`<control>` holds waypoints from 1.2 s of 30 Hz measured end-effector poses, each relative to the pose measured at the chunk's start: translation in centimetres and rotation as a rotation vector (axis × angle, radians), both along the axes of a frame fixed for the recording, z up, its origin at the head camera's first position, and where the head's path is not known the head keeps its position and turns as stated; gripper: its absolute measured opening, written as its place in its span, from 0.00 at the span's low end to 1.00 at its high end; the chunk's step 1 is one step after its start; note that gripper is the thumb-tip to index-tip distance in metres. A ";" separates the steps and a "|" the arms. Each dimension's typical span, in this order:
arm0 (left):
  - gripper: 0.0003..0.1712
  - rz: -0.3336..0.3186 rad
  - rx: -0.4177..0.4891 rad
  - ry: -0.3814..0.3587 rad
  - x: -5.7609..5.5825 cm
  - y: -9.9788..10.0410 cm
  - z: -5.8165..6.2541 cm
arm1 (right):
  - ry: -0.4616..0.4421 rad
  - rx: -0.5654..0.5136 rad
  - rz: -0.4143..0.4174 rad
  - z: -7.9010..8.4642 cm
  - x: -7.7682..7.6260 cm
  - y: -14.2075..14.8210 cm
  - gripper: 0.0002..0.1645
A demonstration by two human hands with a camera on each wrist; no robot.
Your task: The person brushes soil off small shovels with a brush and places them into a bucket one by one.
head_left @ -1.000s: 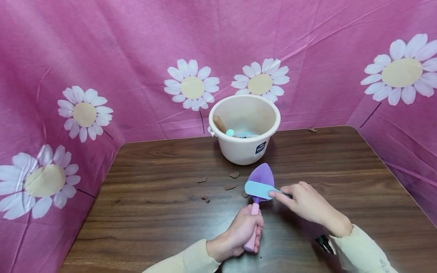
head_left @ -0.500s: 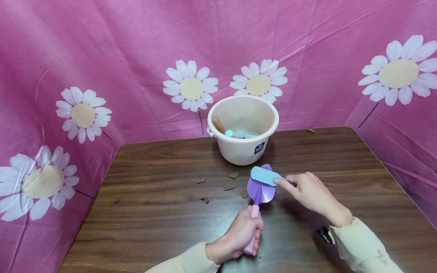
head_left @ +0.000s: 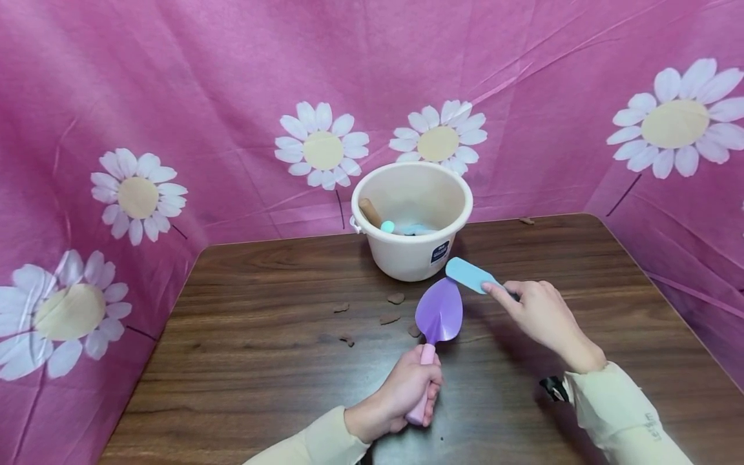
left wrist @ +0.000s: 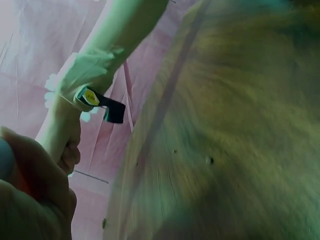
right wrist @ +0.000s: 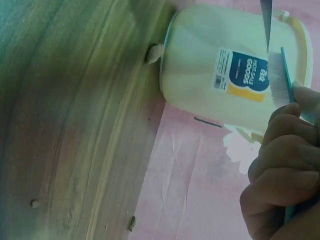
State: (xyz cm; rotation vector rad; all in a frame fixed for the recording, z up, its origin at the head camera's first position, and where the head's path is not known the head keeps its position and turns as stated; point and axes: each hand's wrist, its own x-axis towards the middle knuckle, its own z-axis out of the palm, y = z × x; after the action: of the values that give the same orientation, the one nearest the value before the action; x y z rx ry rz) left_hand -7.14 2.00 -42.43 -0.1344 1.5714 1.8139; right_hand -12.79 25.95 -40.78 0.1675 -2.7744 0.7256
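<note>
My left hand (head_left: 403,391) grips the pink handle of a small trowel (head_left: 440,311), its purple blade pointing forward above the table. To the right, my right hand (head_left: 543,320) holds a brush (head_left: 471,275) with a light blue back, thumb along its top. In the right wrist view the brush's white bristles (right wrist: 278,82) show in front of the bucket. The brush head is just beyond the blade's tip, close to the white bucket (head_left: 407,256). In the left wrist view the left hand (left wrist: 37,185) is dark and its trowel mostly hidden.
Several brown flakes (head_left: 389,319) lie on the wooden table (head_left: 261,387), left of the trowel; another brown flake (head_left: 526,221) lies at the far edge. Inside the bucket are a brown rod-shaped piece (head_left: 369,212) and light blue items. A pink flowered cloth (head_left: 232,97) hangs behind.
The brush has swept forward along the trowel blade, past its tip and to the right, toward the bucket, uncovering the blade. My left hand has shifted only slightly.
</note>
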 end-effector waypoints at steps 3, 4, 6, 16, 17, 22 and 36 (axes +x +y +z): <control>0.11 -0.018 -0.032 0.041 -0.1 -0.3 0.0 | -0.020 -0.010 -0.021 0.1 0.1 0.3 0.31; 0.09 -0.025 -0.045 0.060 -0.2 -0.3 0.0 | -0.028 -0.013 -0.027 0.2 0.1 0.4 0.31; 0.07 -0.037 -0.084 0.117 -0.4 -0.5 0.1 | -0.036 -0.023 -0.037 0.3 0.3 0.6 0.30; 0.16 -0.068 -0.275 0.361 -1.0 -1.3 0.2 | -0.014 -0.091 -0.072 1.8 1.1 1.1 0.28; 0.16 -0.069 -0.268 0.367 -1.0 -1.3 0.2 | -0.009 -0.095 -0.071 1.9 1.2 1.1 0.27; 0.16 -0.073 -0.234 0.372 -1.0 -1.2 -0.1 | -0.001 -0.107 -0.048 2.2 1.7 0.7 0.28; 0.04 -0.055 -0.298 0.430 -0.8 -0.4 -0.4 | -0.012 0.015 0.127 2.6 3.6 -3.3 0.30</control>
State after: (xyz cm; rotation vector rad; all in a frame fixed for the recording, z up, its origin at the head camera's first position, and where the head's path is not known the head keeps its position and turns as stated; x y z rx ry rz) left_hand -7.90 1.62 -42.88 0.1727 2.1196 1.6266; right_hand -9.15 22.61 -38.20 0.3467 -2.8011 0.7375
